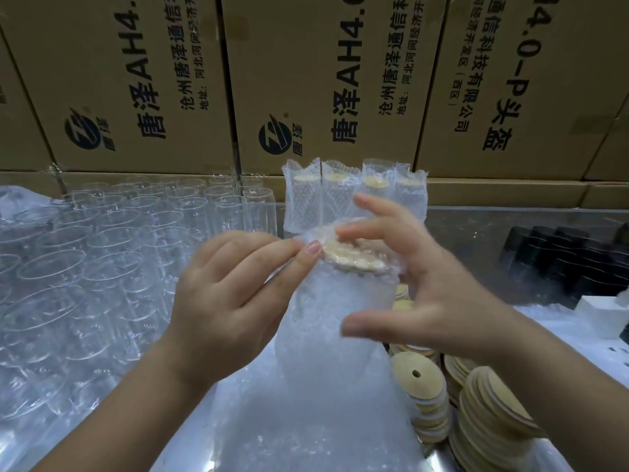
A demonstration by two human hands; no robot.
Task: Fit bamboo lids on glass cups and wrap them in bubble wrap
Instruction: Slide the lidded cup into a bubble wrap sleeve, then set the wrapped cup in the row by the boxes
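Observation:
A glass cup with a bamboo lid (354, 258) on top stands in the middle, wrapped in a bubble wrap sleeve (333, 321). My left hand (231, 301) pinches the sleeve's upper left edge beside the lid. My right hand (418, 291) touches the wrap at the lid's far right edge with its fingertips, thumb spread in front of the sleeve. Several wrapped, lidded cups (354, 195) stand in a row behind. Bare glass cups (102, 253) crowd the left side. Stacks of loose bamboo lids (476, 410) lie at the lower right.
Tall cardboard cartons (306, 80) form a wall at the back. Black boxes (565, 260) and a white box (602, 315) sit at the right. More bubble wrap (289, 430) covers the metal table in front of me.

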